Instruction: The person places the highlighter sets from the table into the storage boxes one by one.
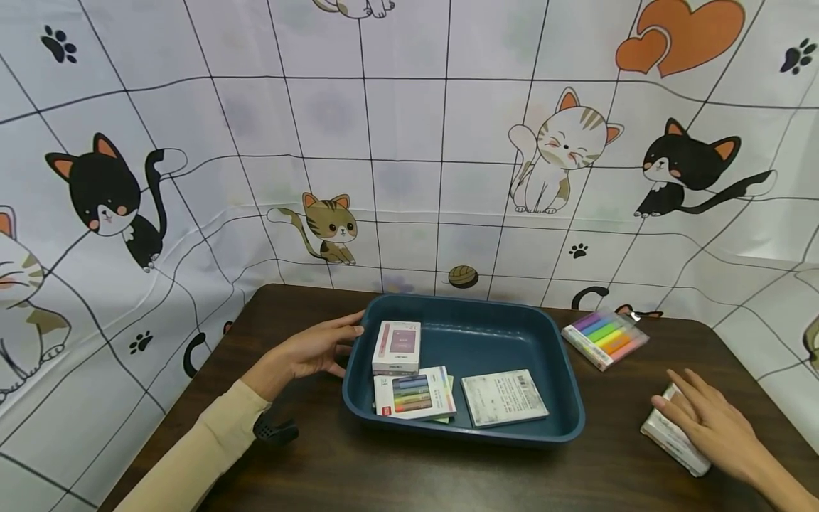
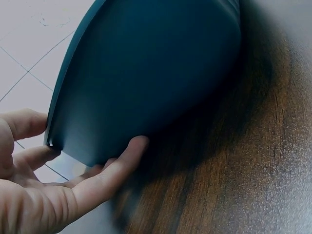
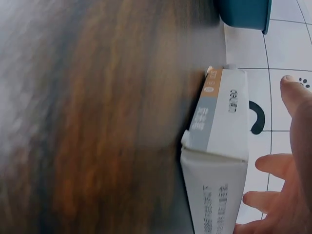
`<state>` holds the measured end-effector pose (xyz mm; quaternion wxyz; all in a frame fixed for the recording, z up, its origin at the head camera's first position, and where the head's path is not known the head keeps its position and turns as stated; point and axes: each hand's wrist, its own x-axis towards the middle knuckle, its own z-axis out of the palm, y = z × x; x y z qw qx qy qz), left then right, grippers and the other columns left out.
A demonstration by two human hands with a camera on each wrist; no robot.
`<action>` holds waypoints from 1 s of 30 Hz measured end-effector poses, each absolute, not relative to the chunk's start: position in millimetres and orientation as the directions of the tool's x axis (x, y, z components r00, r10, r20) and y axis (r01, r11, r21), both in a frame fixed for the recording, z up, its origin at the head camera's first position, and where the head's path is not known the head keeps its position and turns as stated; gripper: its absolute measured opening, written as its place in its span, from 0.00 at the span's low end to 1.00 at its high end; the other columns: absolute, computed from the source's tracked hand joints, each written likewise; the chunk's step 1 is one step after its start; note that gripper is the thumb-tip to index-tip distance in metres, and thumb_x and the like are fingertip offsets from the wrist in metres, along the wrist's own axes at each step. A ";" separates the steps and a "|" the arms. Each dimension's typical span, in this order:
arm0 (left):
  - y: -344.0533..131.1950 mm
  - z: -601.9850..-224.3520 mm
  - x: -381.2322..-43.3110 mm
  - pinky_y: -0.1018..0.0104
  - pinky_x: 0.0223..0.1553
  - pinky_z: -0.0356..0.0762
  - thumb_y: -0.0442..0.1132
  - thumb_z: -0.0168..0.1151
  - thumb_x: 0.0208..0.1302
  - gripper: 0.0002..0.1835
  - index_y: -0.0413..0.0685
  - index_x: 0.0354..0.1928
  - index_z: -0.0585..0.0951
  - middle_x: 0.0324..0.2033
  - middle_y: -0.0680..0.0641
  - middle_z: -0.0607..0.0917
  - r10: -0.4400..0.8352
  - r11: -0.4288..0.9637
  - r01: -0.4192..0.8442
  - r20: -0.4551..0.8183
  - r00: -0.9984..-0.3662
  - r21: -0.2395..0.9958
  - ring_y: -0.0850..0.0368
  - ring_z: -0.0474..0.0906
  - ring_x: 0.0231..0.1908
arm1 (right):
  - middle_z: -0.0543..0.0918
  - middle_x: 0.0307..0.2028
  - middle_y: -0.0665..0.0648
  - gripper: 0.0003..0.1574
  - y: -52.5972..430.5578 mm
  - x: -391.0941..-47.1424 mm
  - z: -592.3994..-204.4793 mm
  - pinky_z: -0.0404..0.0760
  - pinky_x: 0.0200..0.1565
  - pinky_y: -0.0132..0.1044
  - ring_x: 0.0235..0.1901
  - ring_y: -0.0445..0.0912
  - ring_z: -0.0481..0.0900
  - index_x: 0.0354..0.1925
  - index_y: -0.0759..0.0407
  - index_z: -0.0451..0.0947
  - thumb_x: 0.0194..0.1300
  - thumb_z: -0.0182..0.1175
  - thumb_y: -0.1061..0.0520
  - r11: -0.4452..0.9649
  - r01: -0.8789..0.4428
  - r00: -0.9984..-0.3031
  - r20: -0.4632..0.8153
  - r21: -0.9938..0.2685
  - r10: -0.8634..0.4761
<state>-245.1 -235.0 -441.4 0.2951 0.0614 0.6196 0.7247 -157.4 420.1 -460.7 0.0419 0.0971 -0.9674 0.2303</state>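
My left hand (image 1: 320, 348) rests against the left end of a dark teal plastic bin (image 1: 463, 437). In the left wrist view its fingers (image 2: 129, 151) touch the bin's outer wall and rim, extended rather than wrapped round it. At the right, my right hand (image 1: 710, 419) hovers with spread fingers over a white box (image 1: 672, 437) lying on the table. The right wrist view shows that box (image 3: 224, 122) with an orange and grey side, the fingers (image 3: 275, 165) beside it and apart.
Inside the bin lie a pink-and-white box (image 1: 397, 348), a pack with coloured sticks pictured (image 1: 414, 393) and a flat white box (image 1: 504, 398). A pack of coloured markers (image 1: 604, 338) lies right of the bin. A black strap (image 1: 275, 430) is near my left wrist on the brown table (image 1: 358, 469).
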 end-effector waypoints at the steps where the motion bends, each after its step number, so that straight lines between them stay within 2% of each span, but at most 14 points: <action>1: -235.2 -441.7 -245.2 0.30 0.46 0.77 0.45 0.55 0.79 0.35 0.64 0.81 0.54 0.75 0.37 0.58 0.504 -0.058 -0.352 -0.277 -0.818 0.934 0.29 0.56 0.70 | 0.46 0.71 0.86 0.46 421.6 -157.4 -461.2 0.49 0.50 0.84 0.62 0.89 0.48 0.77 0.72 0.49 0.79 0.51 0.43 0.878 -0.199 -0.980 0.116 -0.435 -0.164; 10: -236.4 -441.6 -245.9 0.30 0.47 0.77 0.45 0.55 0.79 0.35 0.64 0.81 0.54 0.75 0.37 0.59 0.501 -0.056 -0.350 -0.277 -0.820 0.935 0.29 0.56 0.70 | 0.45 0.70 0.87 0.51 434.2 -157.9 -462.1 0.55 0.45 0.86 0.60 0.88 0.51 0.76 0.76 0.46 0.78 0.50 0.39 0.915 -0.132 -0.991 0.057 -0.381 -0.119; 17: -236.8 -441.8 -245.5 0.30 0.47 0.77 0.45 0.55 0.79 0.35 0.63 0.82 0.53 0.75 0.37 0.58 0.507 -0.056 -0.349 -0.275 -0.817 0.935 0.28 0.56 0.70 | 0.53 0.63 0.91 0.55 444.7 -157.1 -464.5 0.60 0.47 0.82 0.57 0.87 0.56 0.72 0.82 0.49 0.76 0.53 0.38 0.922 -0.109 -0.994 0.072 -0.373 -0.088; 24: -235.7 -440.9 -245.4 0.31 0.47 0.77 0.45 0.55 0.79 0.35 0.64 0.81 0.54 0.75 0.38 0.58 0.511 -0.049 -0.344 -0.272 -0.816 0.938 0.29 0.56 0.70 | 0.61 0.57 0.92 0.58 450.8 -153.3 -465.0 0.67 0.45 0.78 0.54 0.84 0.63 0.71 0.83 0.51 0.73 0.58 0.36 0.934 -0.102 -0.995 0.050 -0.342 -0.091; 30: -235.8 -440.2 -244.5 0.30 0.47 0.77 0.45 0.54 0.79 0.35 0.63 0.82 0.53 0.75 0.37 0.58 0.517 -0.050 -0.343 -0.269 -0.812 0.938 0.28 0.55 0.70 | 0.62 0.58 0.92 0.61 451.8 -152.4 -466.1 0.69 0.43 0.77 0.53 0.85 0.64 0.72 0.82 0.51 0.70 0.59 0.33 0.943 -0.079 -0.997 0.024 -0.324 -0.075</action>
